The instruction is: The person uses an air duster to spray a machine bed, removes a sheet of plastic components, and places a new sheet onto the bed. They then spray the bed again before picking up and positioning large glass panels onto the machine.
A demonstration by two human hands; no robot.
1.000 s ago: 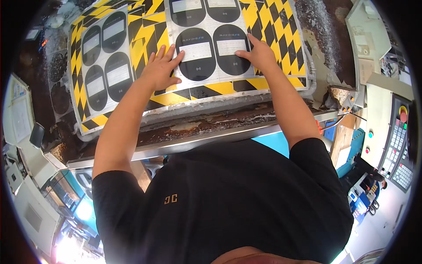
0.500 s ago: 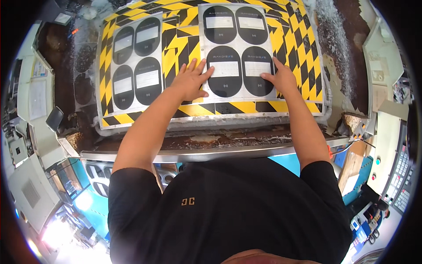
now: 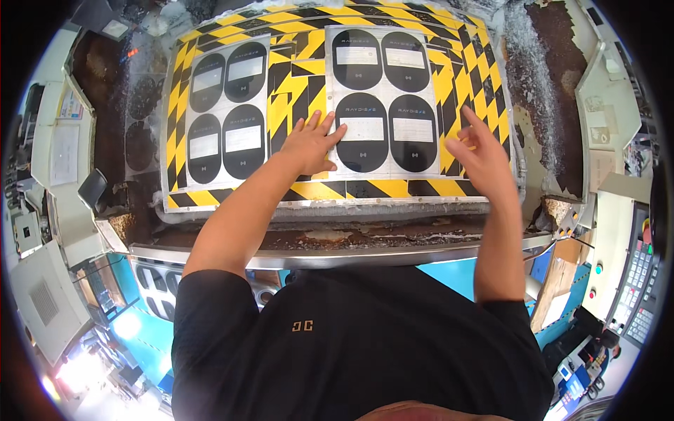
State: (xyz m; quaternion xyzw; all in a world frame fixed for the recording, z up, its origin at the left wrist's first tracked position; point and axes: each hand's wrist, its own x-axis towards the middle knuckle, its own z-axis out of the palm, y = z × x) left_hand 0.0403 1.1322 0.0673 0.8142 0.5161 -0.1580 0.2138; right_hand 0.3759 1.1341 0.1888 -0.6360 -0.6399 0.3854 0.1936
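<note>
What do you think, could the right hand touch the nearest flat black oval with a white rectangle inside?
Probably yes: the right hand is just right of that black oval, with nothing visible between them.

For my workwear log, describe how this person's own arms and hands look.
The left hand and right hand are bare, with no glove, ring or watch showing. The forearms are uncovered too. The sleeves are short and black, part of a black shirt with a small gold emblem.
</note>
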